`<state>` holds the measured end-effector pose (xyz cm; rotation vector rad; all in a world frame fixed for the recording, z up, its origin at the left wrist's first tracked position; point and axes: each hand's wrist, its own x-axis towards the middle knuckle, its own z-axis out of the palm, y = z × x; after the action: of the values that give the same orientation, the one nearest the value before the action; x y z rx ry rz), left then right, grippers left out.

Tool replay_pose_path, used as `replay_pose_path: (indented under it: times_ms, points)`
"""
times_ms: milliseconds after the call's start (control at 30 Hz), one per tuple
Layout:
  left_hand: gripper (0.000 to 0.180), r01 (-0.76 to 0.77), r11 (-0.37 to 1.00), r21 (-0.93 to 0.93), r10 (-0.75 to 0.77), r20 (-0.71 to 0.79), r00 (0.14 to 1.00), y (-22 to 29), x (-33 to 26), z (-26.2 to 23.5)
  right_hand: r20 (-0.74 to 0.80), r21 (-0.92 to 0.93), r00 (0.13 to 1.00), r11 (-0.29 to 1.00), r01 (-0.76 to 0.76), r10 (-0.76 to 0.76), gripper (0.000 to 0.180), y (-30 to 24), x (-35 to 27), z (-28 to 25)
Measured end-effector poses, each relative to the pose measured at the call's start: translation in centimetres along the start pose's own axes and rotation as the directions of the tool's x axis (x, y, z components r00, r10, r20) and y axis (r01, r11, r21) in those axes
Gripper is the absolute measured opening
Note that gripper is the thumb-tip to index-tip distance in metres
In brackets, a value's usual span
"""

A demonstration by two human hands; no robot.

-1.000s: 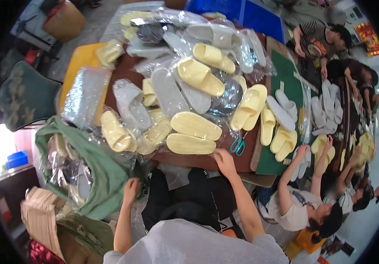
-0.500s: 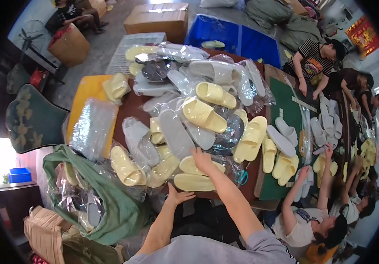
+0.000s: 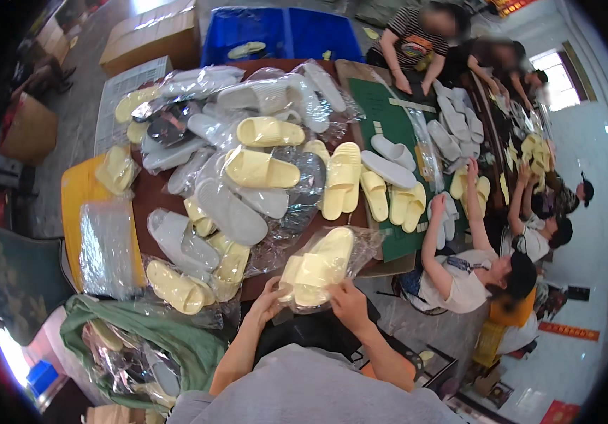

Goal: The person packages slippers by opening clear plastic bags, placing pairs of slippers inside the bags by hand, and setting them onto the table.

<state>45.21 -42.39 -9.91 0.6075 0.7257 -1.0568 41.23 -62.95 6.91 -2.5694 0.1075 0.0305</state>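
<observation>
A pair of pale yellow slippers in a clear plastic bag is held up at the table's near edge. My left hand is closed on its left side, my right hand on its lower right side. Farther in on the brown table lies a heap of bagged slippers, among them a grey slipper and a yellow slipper. Another bagged yellow pair rests left of my hands. Unbagged yellow slippers lie to the right, beside the green mat.
An open green sack with bagged slippers stands at the lower left. Clear bags are stacked on a yellow board. Blue bins stand beyond the table. A co-worker in a white shirt reaches over the table at right.
The bagged yellow pair has been lifted off the table edge and tilted upright between both hands. My left hand, open before, now grips it. The view has turned to the right.
</observation>
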Motion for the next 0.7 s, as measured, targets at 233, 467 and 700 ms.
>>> replay_pose_path:
  times_ms: [233, 467, 700]
  points:
    - [0.059, -0.433, 0.804, 0.409, 0.386, 0.195, 0.902, 3.3, 0.2, 15.7, -0.227, 0.689, 0.777, 0.661, -0.297, 0.587, 0.021, 6.6, -3.7, -4.2]
    - [0.066, -0.783, 0.363, 0.505, 0.567, 0.547, 0.616, 6.4, 9.2, 30.8, -0.455, 0.638, 0.630, 0.724, -0.263, 0.630, 0.025, 16.8, 5.2, -11.0]
    - [0.058, -0.478, 0.471, 0.741, 0.427, 0.283, 0.859, 13.0, 17.6, 39.5, -0.407, 0.710, 0.558, 0.635, -0.306, 0.723, 0.028, 27.9, 12.5, -14.3]
